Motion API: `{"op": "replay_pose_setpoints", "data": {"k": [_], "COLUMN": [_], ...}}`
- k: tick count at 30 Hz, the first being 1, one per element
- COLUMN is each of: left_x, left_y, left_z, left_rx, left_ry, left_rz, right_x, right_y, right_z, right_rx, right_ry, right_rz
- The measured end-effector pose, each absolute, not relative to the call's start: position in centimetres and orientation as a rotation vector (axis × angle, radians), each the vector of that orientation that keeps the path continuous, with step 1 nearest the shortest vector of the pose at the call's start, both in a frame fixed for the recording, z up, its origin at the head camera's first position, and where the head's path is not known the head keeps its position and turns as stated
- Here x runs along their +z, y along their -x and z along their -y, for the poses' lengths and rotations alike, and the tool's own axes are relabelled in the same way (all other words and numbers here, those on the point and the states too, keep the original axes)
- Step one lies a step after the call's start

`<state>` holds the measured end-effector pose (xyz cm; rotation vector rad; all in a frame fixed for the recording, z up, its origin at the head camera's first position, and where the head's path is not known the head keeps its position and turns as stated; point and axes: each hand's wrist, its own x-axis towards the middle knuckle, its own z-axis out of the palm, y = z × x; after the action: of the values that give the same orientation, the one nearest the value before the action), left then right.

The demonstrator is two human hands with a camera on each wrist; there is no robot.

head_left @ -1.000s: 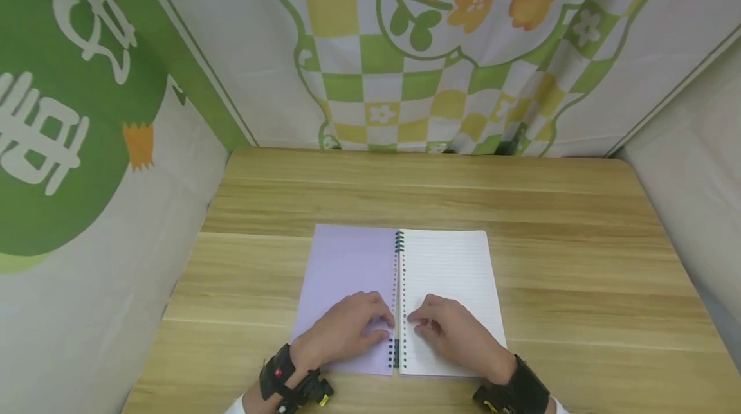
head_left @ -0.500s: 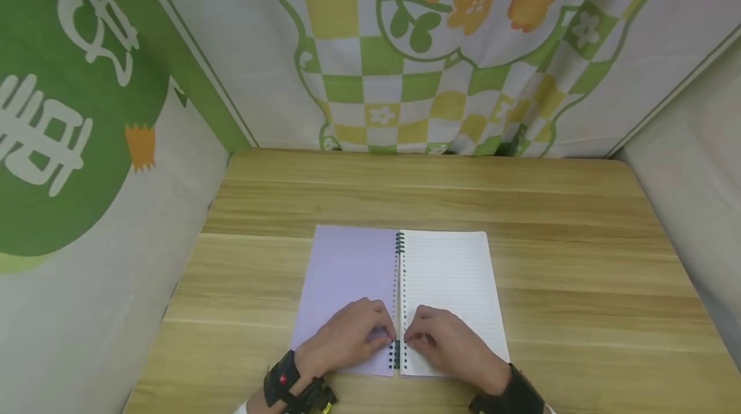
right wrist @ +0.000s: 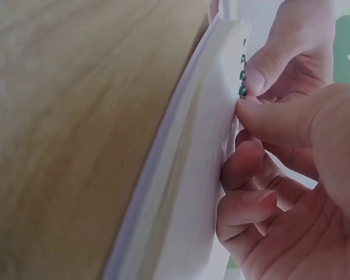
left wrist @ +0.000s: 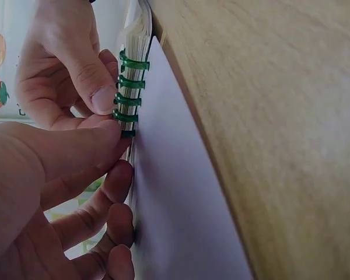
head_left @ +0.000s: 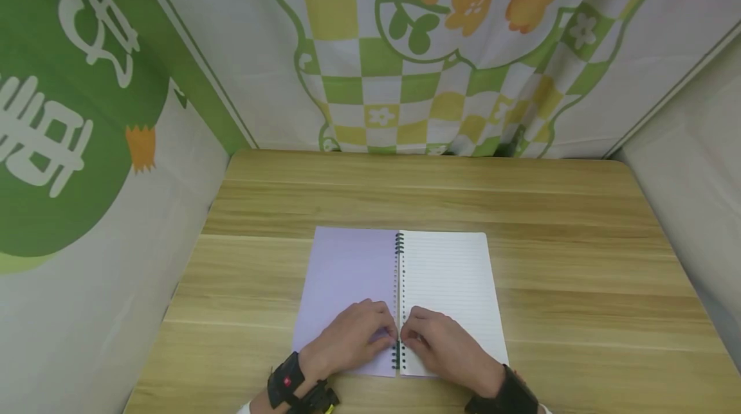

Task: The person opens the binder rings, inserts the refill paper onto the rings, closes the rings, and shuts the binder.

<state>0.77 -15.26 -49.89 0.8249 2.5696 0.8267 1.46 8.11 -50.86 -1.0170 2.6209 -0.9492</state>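
Note:
An open loose-leaf notebook lies on the table, with its lilac cover [head_left: 347, 266] on the left and white lined pages [head_left: 448, 272] on the right. Green binder rings [head_left: 399, 242] join the two at the far end of the spine. More green binder rings [left wrist: 129, 84] sit at the near end, running through the punched holes. There the left hand [head_left: 354, 335] pinches the ring binding with thumb and curled index finger. Opposite it, the right hand [head_left: 444, 342] pinches the same binding from the page side. Fingertips of both hands meet over the spine and partly hide the rings.
The wooden table [head_left: 428, 189] extends beyond the notebook on all sides. A patterned curtain [head_left: 382, 80] hangs along its back edge, with a green and white cloth [head_left: 191, 221] at the left. Each wrist wears a black strap.
Both hands have slid down the spine toward the near end. Their fingertips have drawn closer together and now close on the lower rings, which bring cover and pages nearer each other.

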Motion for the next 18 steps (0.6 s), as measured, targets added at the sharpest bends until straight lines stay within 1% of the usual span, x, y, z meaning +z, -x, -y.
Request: {"op": "replay_pose_setpoints", "data": {"k": [8, 18], "left_x": [-50.0, -50.2], "left_y": [-0.6, 0.2], "left_z": [14.9, 14.9], "left_rx": [0.815, 0.887], "left_ry": [-0.831, -0.826], "left_rz": [-2.589, -2.533], "right_x": [-50.9, -50.9], "right_y": [-1.6, -0.6], "right_z": [-7.9, -8.2], "right_rx": [-0.908, -0.903], "right_ry": [0.997, 0.992], "right_rz": [-2.662, -2.610]}}
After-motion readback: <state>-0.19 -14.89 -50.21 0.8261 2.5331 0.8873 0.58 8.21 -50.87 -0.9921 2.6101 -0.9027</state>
